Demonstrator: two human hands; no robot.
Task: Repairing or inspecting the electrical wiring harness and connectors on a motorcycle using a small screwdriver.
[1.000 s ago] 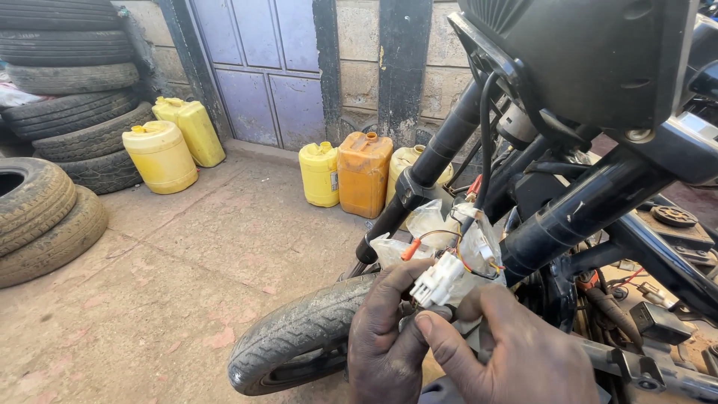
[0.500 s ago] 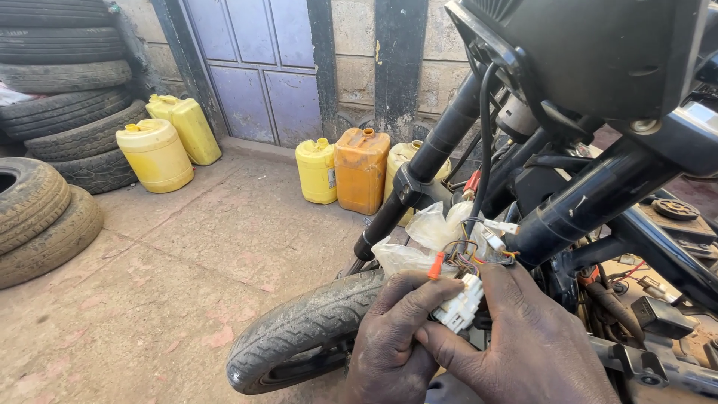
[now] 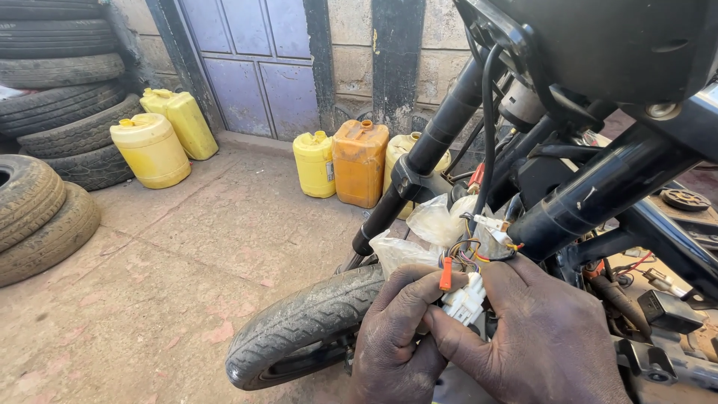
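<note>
Both the left hand (image 3: 396, 337) and right hand (image 3: 538, 337) pinch 1 white plug (image 3: 464, 303), light, brittle plastic on limp wires (image 3: 467, 254); grip the body, not the leads.

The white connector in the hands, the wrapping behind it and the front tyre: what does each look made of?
White connector, pinched between left hand and right hand: probably moulded plastic, matt, with blocky ribbed edges. Wrapping: likely thin clear plastic film, crinkled and translucent with glossy highlights. Front tyre: rubber by its look, dull black with tread grooves and a dusty surface.
</note>
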